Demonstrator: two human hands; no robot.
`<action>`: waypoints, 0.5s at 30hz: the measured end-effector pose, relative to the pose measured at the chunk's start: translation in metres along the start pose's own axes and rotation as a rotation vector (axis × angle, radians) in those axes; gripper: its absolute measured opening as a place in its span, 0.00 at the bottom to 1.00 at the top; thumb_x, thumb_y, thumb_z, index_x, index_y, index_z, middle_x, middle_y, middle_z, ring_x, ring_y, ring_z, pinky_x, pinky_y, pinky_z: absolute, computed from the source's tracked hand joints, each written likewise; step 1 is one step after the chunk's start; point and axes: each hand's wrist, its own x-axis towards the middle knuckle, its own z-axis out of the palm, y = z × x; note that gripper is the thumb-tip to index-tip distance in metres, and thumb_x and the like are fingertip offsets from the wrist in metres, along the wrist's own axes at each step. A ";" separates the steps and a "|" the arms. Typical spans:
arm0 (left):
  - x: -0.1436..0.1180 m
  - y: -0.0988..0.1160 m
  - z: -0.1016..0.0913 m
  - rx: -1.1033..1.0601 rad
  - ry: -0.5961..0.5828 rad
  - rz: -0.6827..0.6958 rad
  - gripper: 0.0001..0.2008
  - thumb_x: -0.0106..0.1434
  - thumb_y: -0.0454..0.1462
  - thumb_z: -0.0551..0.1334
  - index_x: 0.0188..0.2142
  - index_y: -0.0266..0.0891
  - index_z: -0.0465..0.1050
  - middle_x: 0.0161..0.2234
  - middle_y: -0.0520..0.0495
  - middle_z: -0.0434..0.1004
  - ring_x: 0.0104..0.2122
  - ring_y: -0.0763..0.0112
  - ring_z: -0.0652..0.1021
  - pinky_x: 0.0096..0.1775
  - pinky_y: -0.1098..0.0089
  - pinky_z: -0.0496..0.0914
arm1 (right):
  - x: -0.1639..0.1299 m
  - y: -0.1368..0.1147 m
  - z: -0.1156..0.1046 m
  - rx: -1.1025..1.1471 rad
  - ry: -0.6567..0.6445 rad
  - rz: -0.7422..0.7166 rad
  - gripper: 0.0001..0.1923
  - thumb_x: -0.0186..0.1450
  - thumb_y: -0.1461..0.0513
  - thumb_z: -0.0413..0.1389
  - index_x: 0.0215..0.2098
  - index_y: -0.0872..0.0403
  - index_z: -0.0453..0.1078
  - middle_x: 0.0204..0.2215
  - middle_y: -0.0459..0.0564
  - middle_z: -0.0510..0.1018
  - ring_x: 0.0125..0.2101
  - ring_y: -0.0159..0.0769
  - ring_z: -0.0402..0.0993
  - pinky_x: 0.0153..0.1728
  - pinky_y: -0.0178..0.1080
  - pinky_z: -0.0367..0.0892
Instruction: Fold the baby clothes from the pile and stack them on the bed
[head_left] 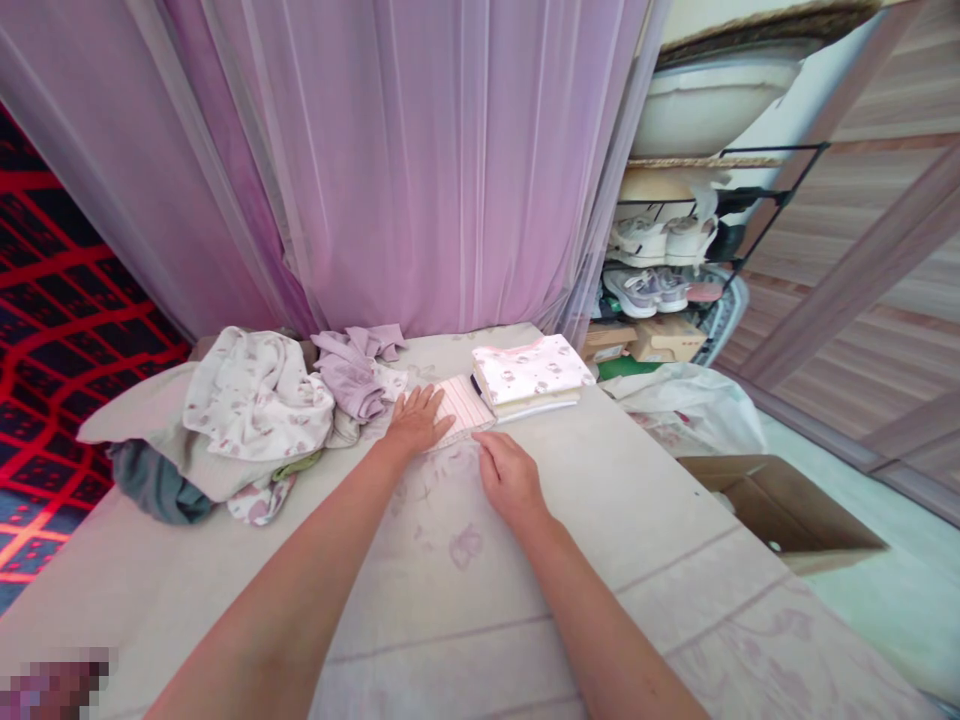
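My left hand (416, 418) lies flat, fingers spread, on a small pink striped folded cloth (463, 403) on the cloth-covered table (450, 580). My right hand (510, 478) rests palm down just in front of that cloth, at its near edge, fingers loosely curled. Right of the striped cloth sits a neat stack of folded garments (531, 375), the top one white with pink prints. To the left lies a heap of unfolded clothes (255, 400): a white printed piece, a lilac piece (358, 375), beige and grey pieces.
A sheer pink curtain (405, 160) hangs behind the table. A shoe rack (675, 260) with sneakers stands at the right, cardboard boxes (652, 340) under it. An open cardboard box (780, 510) and a white bag (690, 405) lie on the floor right. Red patterned carpet (52, 320) lies left.
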 end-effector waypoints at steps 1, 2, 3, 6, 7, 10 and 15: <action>-0.001 0.000 0.000 0.006 -0.005 0.012 0.31 0.64 0.49 0.53 0.63 0.41 0.56 0.66 0.39 0.49 0.66 0.49 0.48 0.62 0.47 0.37 | 0.014 -0.004 0.007 -0.011 -0.015 -0.054 0.20 0.65 0.64 0.44 0.51 0.52 0.71 0.48 0.53 0.77 0.50 0.37 0.70 0.54 0.41 0.63; -0.002 -0.001 -0.001 0.014 -0.007 0.024 0.30 0.64 0.49 0.53 0.63 0.41 0.55 0.67 0.38 0.49 0.66 0.49 0.48 0.62 0.46 0.37 | 0.030 -0.007 0.015 -0.022 -0.042 -0.103 0.21 0.66 0.64 0.44 0.53 0.54 0.69 0.51 0.53 0.74 0.53 0.37 0.68 0.57 0.41 0.60; -0.003 -0.001 -0.002 0.022 -0.008 0.035 0.31 0.64 0.49 0.52 0.63 0.40 0.54 0.67 0.38 0.49 0.66 0.49 0.48 0.62 0.46 0.37 | 0.046 -0.009 0.024 -0.041 -0.067 -0.121 0.22 0.66 0.64 0.43 0.56 0.55 0.67 0.55 0.54 0.72 0.55 0.37 0.66 0.59 0.41 0.58; -0.003 -0.005 -0.003 0.041 -0.020 0.056 0.32 0.64 0.48 0.53 0.65 0.39 0.52 0.67 0.38 0.47 0.66 0.49 0.47 0.62 0.47 0.37 | 0.087 -0.002 0.048 -0.123 -0.152 -0.027 0.24 0.68 0.63 0.40 0.60 0.61 0.62 0.58 0.57 0.68 0.58 0.36 0.63 0.60 0.40 0.56; -0.002 -0.008 -0.002 0.044 -0.028 0.061 0.33 0.64 0.48 0.53 0.65 0.38 0.51 0.67 0.37 0.46 0.66 0.49 0.46 0.62 0.47 0.36 | 0.095 0.004 0.055 -0.161 -0.188 0.011 0.24 0.69 0.63 0.40 0.60 0.61 0.61 0.58 0.57 0.68 0.58 0.36 0.62 0.60 0.41 0.55; -0.002 -0.017 0.002 0.036 -0.041 0.095 0.34 0.64 0.46 0.52 0.66 0.35 0.48 0.67 0.37 0.45 0.66 0.52 0.45 0.63 0.50 0.36 | 0.101 0.023 0.068 -0.249 -0.260 0.062 0.23 0.68 0.64 0.41 0.60 0.61 0.62 0.59 0.57 0.67 0.60 0.37 0.60 0.61 0.42 0.54; -0.011 -0.030 0.003 0.029 -0.013 0.080 0.39 0.62 0.52 0.55 0.66 0.36 0.47 0.68 0.38 0.42 0.67 0.51 0.43 0.63 0.51 0.36 | 0.087 0.037 0.071 -0.361 -0.269 0.001 0.24 0.68 0.64 0.42 0.60 0.63 0.61 0.61 0.60 0.63 0.61 0.42 0.56 0.61 0.44 0.52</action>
